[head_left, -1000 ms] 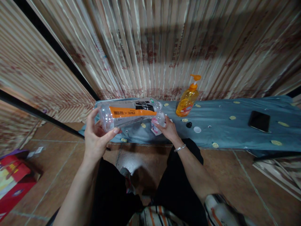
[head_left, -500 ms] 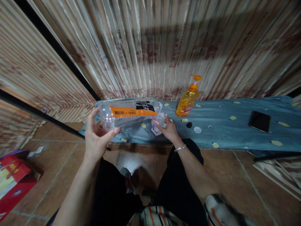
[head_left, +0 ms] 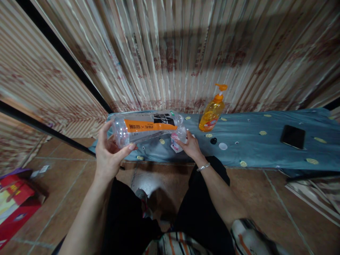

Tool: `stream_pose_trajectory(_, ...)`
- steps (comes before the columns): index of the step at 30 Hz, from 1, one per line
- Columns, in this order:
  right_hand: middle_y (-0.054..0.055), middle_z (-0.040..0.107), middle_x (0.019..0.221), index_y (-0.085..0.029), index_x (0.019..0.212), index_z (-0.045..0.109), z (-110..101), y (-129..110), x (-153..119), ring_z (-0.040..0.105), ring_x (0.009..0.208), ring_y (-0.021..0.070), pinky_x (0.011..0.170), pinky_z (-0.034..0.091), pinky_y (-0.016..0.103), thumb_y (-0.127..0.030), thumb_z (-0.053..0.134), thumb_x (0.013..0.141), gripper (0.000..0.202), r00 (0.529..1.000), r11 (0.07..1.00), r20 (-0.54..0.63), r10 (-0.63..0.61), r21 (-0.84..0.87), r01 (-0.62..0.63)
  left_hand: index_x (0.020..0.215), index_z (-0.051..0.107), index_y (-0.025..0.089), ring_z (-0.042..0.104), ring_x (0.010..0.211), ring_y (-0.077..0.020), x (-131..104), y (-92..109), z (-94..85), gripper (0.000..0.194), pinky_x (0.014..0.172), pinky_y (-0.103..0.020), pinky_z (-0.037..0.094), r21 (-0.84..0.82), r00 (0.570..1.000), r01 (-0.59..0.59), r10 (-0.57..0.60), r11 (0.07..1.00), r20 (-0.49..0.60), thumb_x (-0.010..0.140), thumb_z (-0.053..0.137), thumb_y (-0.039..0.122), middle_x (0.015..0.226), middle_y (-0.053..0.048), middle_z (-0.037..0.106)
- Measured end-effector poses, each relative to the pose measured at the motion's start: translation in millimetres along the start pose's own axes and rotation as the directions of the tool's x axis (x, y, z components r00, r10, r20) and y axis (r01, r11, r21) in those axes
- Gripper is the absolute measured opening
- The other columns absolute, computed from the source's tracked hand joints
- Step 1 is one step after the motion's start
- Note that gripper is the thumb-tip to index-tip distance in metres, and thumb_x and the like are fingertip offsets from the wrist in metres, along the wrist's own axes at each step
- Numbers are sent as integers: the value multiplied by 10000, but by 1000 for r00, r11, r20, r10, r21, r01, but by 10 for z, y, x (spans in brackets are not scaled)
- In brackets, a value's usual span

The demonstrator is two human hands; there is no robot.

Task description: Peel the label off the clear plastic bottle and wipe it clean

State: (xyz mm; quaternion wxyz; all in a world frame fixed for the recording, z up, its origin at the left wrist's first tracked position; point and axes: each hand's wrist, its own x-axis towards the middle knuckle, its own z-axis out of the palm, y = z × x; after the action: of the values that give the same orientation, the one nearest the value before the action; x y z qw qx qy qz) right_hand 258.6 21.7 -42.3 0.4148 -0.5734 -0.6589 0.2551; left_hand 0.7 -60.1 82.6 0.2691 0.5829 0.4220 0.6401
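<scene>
A large clear plastic bottle [head_left: 143, 127] with an orange and black label lies nearly level above the blue cloth. My left hand [head_left: 111, 152] grips it around the base. Its neck, pointing right, meets a small pink-and-white container [head_left: 175, 142], which my right hand [head_left: 190, 145] holds by its right side. The bottle's neck hides part of the small container's top. To the right of my right hand, a black cap [head_left: 213, 141] and a white round lid [head_left: 223, 146] lie on the cloth.
An orange pump bottle [head_left: 211, 115] stands behind the caps. A black phone [head_left: 293, 137] lies at the right of the blue-covered surface [head_left: 252, 141]. A striped curtain [head_left: 180, 53] hangs behind, dark poles cross the left, and a red box [head_left: 20, 209] sits on the floor.
</scene>
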Motion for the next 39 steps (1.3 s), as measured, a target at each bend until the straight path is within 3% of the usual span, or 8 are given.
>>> stream_pose_trajectory(8, 108, 712, 1050, -192, 1141, 551, 9, 10, 6, 673, 980, 282, 849, 524, 412, -490, 683, 764, 499, 1000, 1000, -1, 5, 8, -5, 1274, 538, 299, 675, 884, -216, 18, -10, -17, 780, 669, -430, 637, 21, 1000, -2, 1, 1000, 16, 581, 891, 243, 1164, -57, 622)
stream_pose_trajectory(14, 114, 714, 1042, -186, 1131, 555, 19, 31, 11, 671, 984, 287, 851, 521, 412, -492, 689, 758, 500, 1000, 1000, -6, 1, 2, -1, 1262, 552, 305, 671, 817, -174, 40, 19, -9, 764, 614, -382, 644, -15, 999, -14, 15, 1000, 44, 585, 886, 188, 1085, -35, 650)
stream_pose_trajectory(39, 121, 708, 1083, -178, 1175, 539, -10, -16, -4, 673, 1003, 285, 868, 517, 410, -478, 678, 771, 522, 1000, 999, 4, 2, 35, -3, 1272, 535, 280, 694, 765, -192, 63, 58, 1, 757, 588, -386, 645, 50, 997, -40, 37, 998, 61, 602, 887, 252, 1054, -49, 670)
